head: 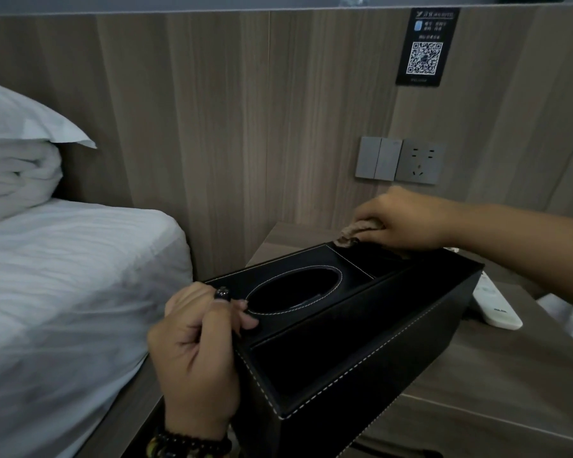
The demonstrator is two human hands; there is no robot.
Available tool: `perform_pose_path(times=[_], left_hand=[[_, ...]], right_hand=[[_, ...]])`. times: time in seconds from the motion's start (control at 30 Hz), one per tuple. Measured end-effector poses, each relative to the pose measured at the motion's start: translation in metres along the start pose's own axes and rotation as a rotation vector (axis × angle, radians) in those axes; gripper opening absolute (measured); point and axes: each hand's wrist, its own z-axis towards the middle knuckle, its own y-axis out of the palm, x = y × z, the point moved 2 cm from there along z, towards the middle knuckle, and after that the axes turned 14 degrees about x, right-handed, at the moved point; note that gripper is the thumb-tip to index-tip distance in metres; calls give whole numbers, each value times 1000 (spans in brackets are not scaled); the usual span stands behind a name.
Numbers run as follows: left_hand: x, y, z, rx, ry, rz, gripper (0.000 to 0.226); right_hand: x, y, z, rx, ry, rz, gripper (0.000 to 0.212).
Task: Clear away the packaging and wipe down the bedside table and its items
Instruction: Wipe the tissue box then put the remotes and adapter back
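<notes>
A black leather tissue box organiser [351,332] with white stitching and an oval opening is held tilted above the wooden bedside table [497,368]. My left hand [196,352] grips its near left corner, thumb on the top by the oval. My right hand [397,223] presses a crumpled brownish cloth [354,234] onto the box's far top corner. A white remote control [497,307] lies on the table to the right of the box, partly hidden behind it.
A bed with a white sheet [63,276] and pillows [17,150] stands close on the left. The wood-panel wall behind carries switches and a socket [399,160] and a black QR-code sign [424,47]. A drawer front [477,428] shows below the tabletop.
</notes>
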Motion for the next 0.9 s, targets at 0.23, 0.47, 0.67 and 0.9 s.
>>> perform_pose_path(times=[0.23,0.47,0.67,0.9], left_hand=[[-1,0,-1,0,-10,-8,38],[3,-1,-5,17,-56,-26,36],[10,0,-7,1,-56,-25,31],[8,-17,-16,-61,-64,-19,42]], right_hand=[[-4,-51,-29,174,129,150,17],[-75,-41,-107,657,162,398,18],[-161,-23,-122,835,-28,276,27],[-172,-19,-135,903,-220,388,24]])
